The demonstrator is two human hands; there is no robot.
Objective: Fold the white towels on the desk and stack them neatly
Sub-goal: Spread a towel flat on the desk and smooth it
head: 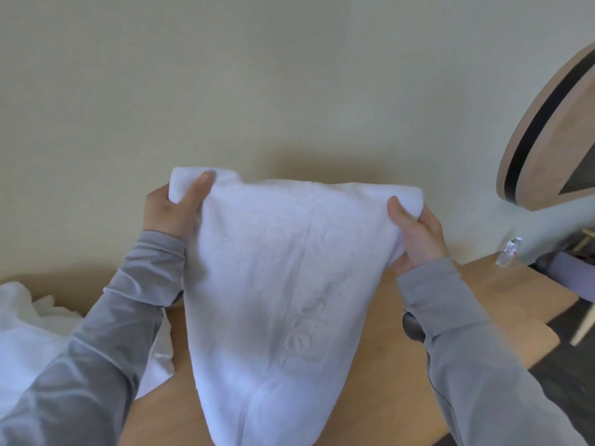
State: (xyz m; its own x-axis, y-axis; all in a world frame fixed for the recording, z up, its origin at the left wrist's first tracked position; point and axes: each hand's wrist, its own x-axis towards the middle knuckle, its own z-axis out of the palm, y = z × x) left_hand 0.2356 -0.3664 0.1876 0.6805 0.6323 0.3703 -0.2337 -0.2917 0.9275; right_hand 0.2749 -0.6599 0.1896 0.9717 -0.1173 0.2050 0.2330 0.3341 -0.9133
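Towel point(277, 284): held up over desk point(386, 365); embossed lettering, unreadable.
L hand point(170, 214): pinches top-left corner.
R hand point(415, 233): pinches top-right corner.

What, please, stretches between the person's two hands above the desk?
In the head view, the white towel spans the gap: the left hand pinches one top corner, the right hand the other, and it hangs over the desk.

One towel point(273, 284) is held above the desk point(386, 375); a towel pile point(29, 333) is heaped at left, a bottle point(509, 252) is stood far right.
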